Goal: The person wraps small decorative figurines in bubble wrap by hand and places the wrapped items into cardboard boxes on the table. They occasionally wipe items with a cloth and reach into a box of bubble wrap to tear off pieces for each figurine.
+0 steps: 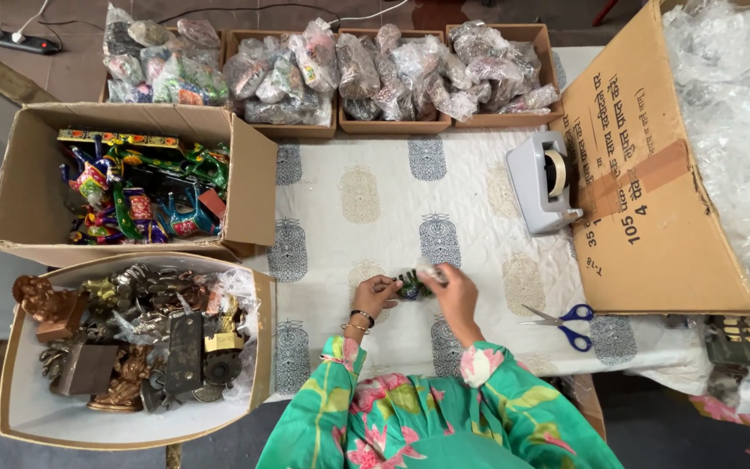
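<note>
A small dark green painted figurine (410,285) lies on the white printed cloth (392,200), held between both my hands. My left hand (373,293) pinches its left end. On the figurine's right end my right hand (455,290) is closed, with a bit of clear wrap or tape at the fingertips. Both sleeves are green with a pink flower print, and bangles sit on the left wrist.
Blue-handled scissors (566,321) lie right of my hands. A grey tape dispenser (542,182) stands further back. Boxes of wrapped items (392,69) line the far edge. Left are boxes of colourful figurines (141,187) and metal figures (132,334). A large carton of plastic bags (731,130) stands right.
</note>
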